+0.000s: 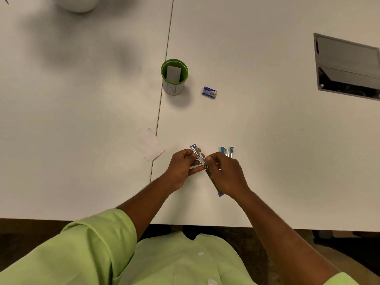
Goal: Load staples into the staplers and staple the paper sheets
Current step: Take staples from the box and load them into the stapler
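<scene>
A small purple stapler [199,156] is swung open, its metal staple channel pointing up and away and its lid trailing down under my right palm. My left hand [183,168] grips the channel from the left. My right hand [227,173] pinches at the channel near its hinge; whether staples are between the fingers is hidden. A blue stapler [227,151] lies on the table just beyond my right hand. A blue staple box [209,92] sits farther back. A small white paper sheet [149,145] lies left of my hands.
A green-rimmed white cup [173,78] holding a grey block stands behind the paper, beside the table seam [162,95]. A grey cable hatch [347,64] is set into the table at the far right. A white round object [77,4] sits at the top left edge.
</scene>
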### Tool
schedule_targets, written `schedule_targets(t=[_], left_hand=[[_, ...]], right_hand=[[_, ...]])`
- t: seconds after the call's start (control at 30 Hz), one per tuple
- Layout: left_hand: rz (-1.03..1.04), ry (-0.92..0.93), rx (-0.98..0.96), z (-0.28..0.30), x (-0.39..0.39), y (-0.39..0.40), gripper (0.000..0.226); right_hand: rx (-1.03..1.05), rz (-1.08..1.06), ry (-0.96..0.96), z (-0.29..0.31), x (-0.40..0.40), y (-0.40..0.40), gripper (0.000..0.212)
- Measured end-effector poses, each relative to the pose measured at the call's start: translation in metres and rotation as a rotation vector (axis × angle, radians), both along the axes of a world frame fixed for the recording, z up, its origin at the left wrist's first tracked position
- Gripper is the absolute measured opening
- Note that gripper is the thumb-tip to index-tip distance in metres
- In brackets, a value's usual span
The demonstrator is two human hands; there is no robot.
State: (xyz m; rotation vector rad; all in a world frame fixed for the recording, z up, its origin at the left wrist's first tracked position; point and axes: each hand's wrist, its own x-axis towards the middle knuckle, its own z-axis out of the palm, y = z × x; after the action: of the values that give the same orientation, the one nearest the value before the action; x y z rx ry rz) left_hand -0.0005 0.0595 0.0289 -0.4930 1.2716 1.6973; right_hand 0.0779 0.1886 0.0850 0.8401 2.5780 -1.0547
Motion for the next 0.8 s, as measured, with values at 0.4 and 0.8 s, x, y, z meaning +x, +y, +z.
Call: schedule_targets(t=[0.4,0.8], left_hand=[[0.053,-0.182,0.05,-0.005,0.007,-0.002,0.042],[0.003,0.095,0.003,0.001,0.0,0.0,0.036]], right_hand=[[0.005,0.031,-0.007,-0.01,0.012,-0.001,0.015],[-0.197,-0.249,0.023,-0.019,0.005,0.0,0.007]])
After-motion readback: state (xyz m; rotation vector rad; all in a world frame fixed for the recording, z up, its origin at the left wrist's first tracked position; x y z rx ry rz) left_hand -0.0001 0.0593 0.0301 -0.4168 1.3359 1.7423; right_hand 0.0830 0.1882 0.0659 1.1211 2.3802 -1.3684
